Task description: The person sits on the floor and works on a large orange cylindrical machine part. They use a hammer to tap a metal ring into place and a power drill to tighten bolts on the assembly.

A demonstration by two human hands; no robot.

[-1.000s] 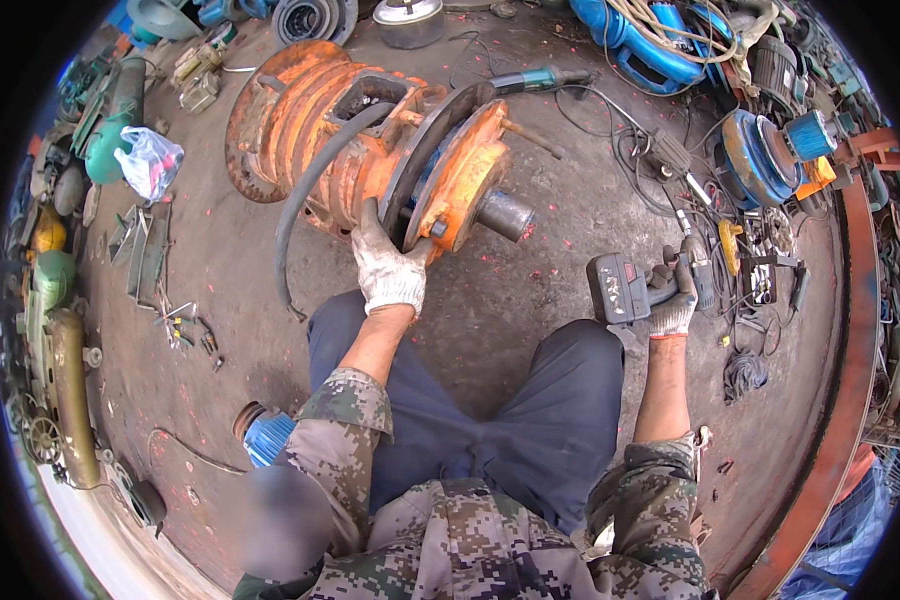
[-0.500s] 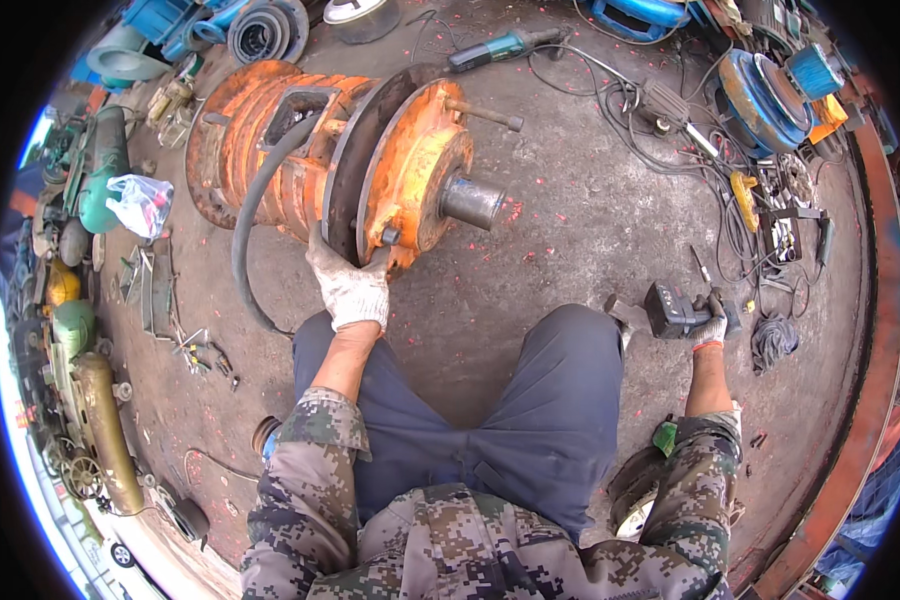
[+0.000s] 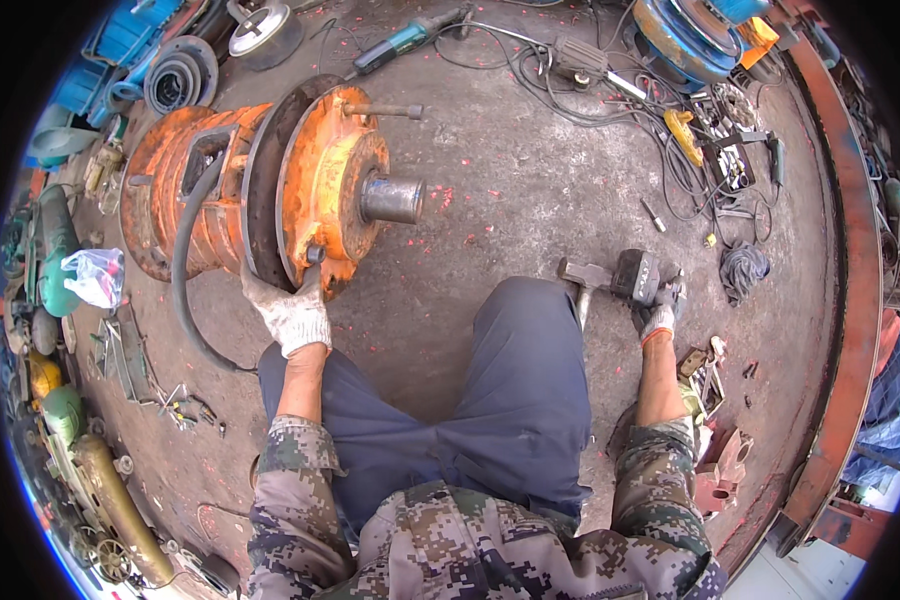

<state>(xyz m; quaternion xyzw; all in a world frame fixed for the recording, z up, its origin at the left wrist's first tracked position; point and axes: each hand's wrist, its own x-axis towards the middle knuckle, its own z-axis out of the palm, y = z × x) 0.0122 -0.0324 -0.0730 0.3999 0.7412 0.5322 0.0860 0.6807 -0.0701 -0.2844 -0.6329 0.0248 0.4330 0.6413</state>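
Observation:
To my left an orange pump-like machine [image 3: 195,190] lies on its side, a steel shaft [image 3: 394,200] sticking out of its round end cover [image 3: 315,170]. My gloved left hand [image 3: 292,312] grips the lower edge of that cover, thumb by a short bolt [image 3: 315,253]. Its fingertips are partly hidden behind the dark flange [image 3: 270,180]. Beside my right knee, my gloved right hand [image 3: 662,303] is closed around a black cordless power tool [image 3: 634,275]; the tool's front end cannot be made out. A hammer [image 3: 584,274] stands just left of the tool.
Dark hose [image 3: 182,270] curves from the machine toward my left knee. Tangled cables [image 3: 580,115], an angle grinder [image 3: 398,47] and a yellow-handled tool [image 3: 682,136] lie farther off. At right are a grey rag [image 3: 743,272] and a rusty steel beam [image 3: 855,250].
The whole view has swung rightward, so the machine appears farther left. My right hand has turned the power tool and it appears closer to the hammer. My left hand stays on the cover.

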